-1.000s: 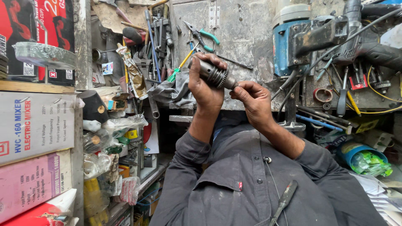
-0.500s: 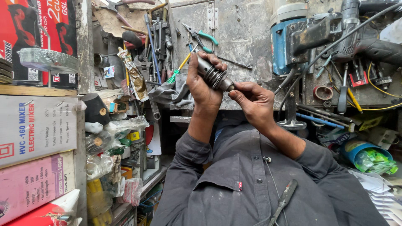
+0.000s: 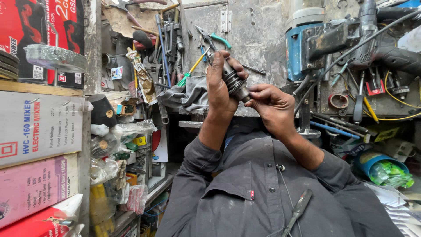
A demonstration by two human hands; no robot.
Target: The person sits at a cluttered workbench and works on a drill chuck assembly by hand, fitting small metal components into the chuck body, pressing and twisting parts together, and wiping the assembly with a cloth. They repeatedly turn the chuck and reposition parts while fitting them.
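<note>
Looking down through the head camera, I log the largest item first: the grey, grime-streaked metal back panel [image 3: 258,39] of the workbench, hung with hand tools. Upper right, a blue-and-grey electric power tool [image 3: 302,44] stands against it, a black cable trailing off to the right. Far left, stacked cardboard product boxes [image 3: 37,131], white over pink, fill the shelf. Below, my dark grey work shirt [image 3: 245,193] takes up the lower centre, a black-handled screwdriver [image 3: 298,210] lying across it.

Left hand [image 3: 219,87]: raised upright, fingers wrapped tight round the dull steel cylindrical drill chuck [image 3: 234,81], clamped on its upper body. Right hand [image 3: 272,103]: closed on the chuck's lower end, fingertips pinching just beside the toothed ring. The two hands are together, touching at the chuck, which is held tilted in mid-air in front of the panel, above my chest. Behind it, teal-handled pliers [image 3: 215,37] hang on the panel.
</note>
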